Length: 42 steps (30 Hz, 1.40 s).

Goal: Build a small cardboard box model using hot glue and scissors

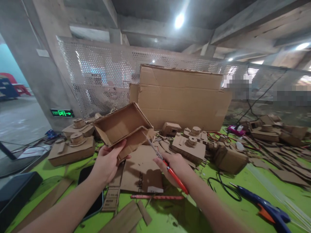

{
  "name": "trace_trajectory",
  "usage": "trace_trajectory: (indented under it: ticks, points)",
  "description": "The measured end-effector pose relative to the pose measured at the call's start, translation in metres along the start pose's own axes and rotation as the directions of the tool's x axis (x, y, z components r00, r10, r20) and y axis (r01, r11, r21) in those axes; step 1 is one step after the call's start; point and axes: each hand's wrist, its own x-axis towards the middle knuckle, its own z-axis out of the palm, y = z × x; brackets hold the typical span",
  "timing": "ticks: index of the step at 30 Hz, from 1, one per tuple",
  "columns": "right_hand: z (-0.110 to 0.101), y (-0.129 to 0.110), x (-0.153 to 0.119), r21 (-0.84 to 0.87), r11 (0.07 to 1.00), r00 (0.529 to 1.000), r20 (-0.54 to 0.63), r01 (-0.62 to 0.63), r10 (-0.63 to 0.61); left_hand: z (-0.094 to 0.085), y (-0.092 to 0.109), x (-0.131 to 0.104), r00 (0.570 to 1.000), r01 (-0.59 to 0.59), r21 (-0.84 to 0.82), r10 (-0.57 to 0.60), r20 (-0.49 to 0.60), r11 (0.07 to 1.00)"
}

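My left hand (109,161) is closed around the lower edge of an open, tilted cardboard box (123,124), thumb on its near side. The box is shallow and hollow, and a flap hangs along its near edge. In my right hand (173,165) is a red-handled utility knife (177,179), gripped with its thin metal end pointing up and left. That tip meets or overlaps the flap's right end; I cannot tell whether it cuts in. Below both hands lies a flat cardboard sheet (143,170) with printed letters.
Cardboard camera-like models (189,147) stand at the back, in front of a large upright cardboard panel (182,100). A pink pencil (157,197), a dark phone (93,207) and cardboard offcuts (126,220) lie near me. A blue glue gun (262,202) rests at right.
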Motion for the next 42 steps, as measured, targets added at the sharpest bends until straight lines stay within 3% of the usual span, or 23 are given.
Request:
trace_trajectory:
  ticks: [8,12,19,23,26,28,31,33,36,39,42]
  points:
    - [0.002,0.002,0.004,-0.189,0.981,0.998,0.052,0.05,-0.04,-0.003,-0.007,0.002,0.991,0.036,-0.086,-0.047,-0.125,0.996]
    - [0.001,-0.002,0.004,-0.249,0.968,0.995,0.102,0.017,0.009,-0.005,-0.009,0.005,0.982,0.061,-0.094,-0.077,-0.175,0.994]
    - [-0.003,-0.008,0.003,-0.21,0.978,0.993,0.114,0.001,0.023,-0.007,-0.009,0.008,0.983,0.046,-0.044,-0.053,-0.178,0.998]
    - [-0.004,-0.003,0.004,-0.147,0.989,0.995,0.097,0.012,0.002,-0.01,0.001,0.019,0.99,0.04,0.002,-0.04,-0.139,0.999]
    - [-0.003,0.002,0.005,-0.016,0.999,0.998,0.028,-0.049,0.05,-0.01,0.012,0.027,0.989,-0.019,0.021,0.022,-0.148,1.0]
    - [-0.001,0.005,0.007,0.208,0.969,0.986,-0.074,-0.131,0.149,-0.01,0.012,0.027,0.991,-0.036,0.057,0.043,-0.129,0.998]
    - [0.003,0.01,0.009,0.611,0.78,0.931,-0.187,-0.139,0.313,-0.008,0.0,0.017,0.997,0.009,0.126,0.001,-0.075,0.992]
    - [0.006,0.014,0.012,0.757,0.65,0.91,-0.22,-0.068,0.352,-0.008,-0.012,0.008,0.999,0.04,0.175,-0.046,0.025,0.984]
    - [0.008,0.018,0.016,0.803,0.595,0.898,-0.252,-0.013,0.36,-0.01,-0.024,-0.003,0.985,0.055,0.193,-0.085,0.151,0.98]
    - [0.006,0.015,0.019,0.791,0.611,0.888,-0.26,-0.029,0.38,-0.011,-0.026,-0.005,0.984,0.041,0.215,-0.076,0.158,0.976]
    - [-0.001,0.008,0.018,0.779,0.625,0.901,-0.236,-0.048,0.363,-0.01,-0.023,-0.005,0.97,0.103,0.298,-0.162,0.179,0.949]
